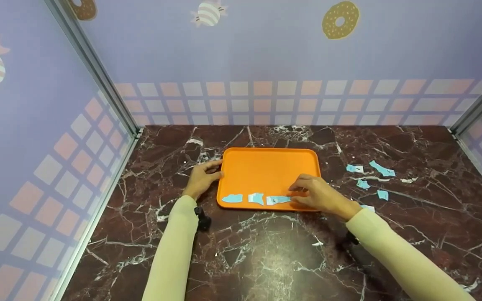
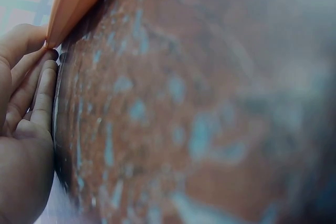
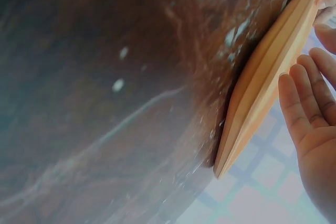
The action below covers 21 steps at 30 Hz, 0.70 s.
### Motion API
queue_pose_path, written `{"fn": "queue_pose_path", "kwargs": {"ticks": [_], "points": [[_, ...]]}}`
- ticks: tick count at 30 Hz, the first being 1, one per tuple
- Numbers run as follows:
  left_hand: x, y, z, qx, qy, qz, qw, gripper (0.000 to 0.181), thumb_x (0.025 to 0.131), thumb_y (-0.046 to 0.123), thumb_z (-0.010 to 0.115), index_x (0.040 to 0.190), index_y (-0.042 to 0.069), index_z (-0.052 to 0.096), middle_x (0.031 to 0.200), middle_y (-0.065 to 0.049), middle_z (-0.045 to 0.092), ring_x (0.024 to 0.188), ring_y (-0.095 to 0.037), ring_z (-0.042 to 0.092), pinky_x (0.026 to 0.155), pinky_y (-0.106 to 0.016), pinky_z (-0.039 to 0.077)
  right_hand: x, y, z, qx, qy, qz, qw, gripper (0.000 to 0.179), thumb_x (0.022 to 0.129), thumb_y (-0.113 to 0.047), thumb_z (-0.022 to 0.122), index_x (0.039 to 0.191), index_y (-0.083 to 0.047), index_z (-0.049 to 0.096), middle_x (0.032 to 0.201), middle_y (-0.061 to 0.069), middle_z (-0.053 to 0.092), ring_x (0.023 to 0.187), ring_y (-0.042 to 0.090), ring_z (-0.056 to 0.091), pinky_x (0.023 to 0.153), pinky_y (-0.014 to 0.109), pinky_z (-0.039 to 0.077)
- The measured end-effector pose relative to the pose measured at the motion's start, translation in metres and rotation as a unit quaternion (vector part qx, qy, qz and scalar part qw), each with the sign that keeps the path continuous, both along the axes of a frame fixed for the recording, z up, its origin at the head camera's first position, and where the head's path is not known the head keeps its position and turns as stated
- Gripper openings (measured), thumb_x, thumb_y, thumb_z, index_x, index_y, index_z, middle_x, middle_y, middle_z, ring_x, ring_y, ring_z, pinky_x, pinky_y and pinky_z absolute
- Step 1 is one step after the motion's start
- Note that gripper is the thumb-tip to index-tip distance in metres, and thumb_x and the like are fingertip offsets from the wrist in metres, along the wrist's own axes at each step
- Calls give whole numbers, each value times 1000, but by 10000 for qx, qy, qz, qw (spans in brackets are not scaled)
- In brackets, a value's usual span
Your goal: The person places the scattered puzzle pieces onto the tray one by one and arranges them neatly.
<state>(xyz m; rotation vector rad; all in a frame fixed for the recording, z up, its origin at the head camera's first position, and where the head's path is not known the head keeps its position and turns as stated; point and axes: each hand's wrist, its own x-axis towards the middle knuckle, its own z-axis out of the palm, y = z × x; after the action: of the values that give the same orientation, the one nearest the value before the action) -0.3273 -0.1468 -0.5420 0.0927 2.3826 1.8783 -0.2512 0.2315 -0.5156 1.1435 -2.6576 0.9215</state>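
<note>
An orange tray [image 1: 266,171] lies on the dark marbled table. At its left side my left hand [image 1: 202,179] grips the rim, thumb and fingers meeting at the edge; in the left wrist view the tray's orange side [image 2: 79,3] rises from those fingertips. Three torn blue-and-white paper pieces line the tray's near edge: a left one [image 1: 232,198], a middle one [image 1: 256,198] and a longer right one [image 1: 278,200]. Over the near right corner, my right hand [image 1: 318,194] has its thumb tip right at the longer piece's end, with a gap between thumb and forefinger.
Right of the tray, several more torn pieces lie on the table, among them a long one [image 1: 382,169], a blue-and-white one [image 1: 355,168] and small ones [image 1: 362,184]. One piece [image 1: 367,207] is partly behind the right forearm. Patterned walls [image 1: 241,54] enclose the table's back and sides.
</note>
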Motion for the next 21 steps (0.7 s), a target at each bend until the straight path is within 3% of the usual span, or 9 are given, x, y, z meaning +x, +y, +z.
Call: {"fn": "queue_pose_path", "kwargs": {"ticks": [8,21], "points": [[1,-2,0,-55,-48,-44,10000,48,96,0,76,143,7,69,145,-13,64,129,-29,62,104,-40,54,1,17,2,-30,175,-165,9997,19,90,-2,83,108,3,79,104,11,72,93,28,71,79,43,62],[0,-2,0,-105,-94,-36,9999,47,96,1,76,142,9,70,145,-12,64,130,-29,61,106,-40,53,2,53,3,-189,83,-899,9957,22,87,-1,87,107,3,79,104,10,71,88,30,71,76,46,62]]}}
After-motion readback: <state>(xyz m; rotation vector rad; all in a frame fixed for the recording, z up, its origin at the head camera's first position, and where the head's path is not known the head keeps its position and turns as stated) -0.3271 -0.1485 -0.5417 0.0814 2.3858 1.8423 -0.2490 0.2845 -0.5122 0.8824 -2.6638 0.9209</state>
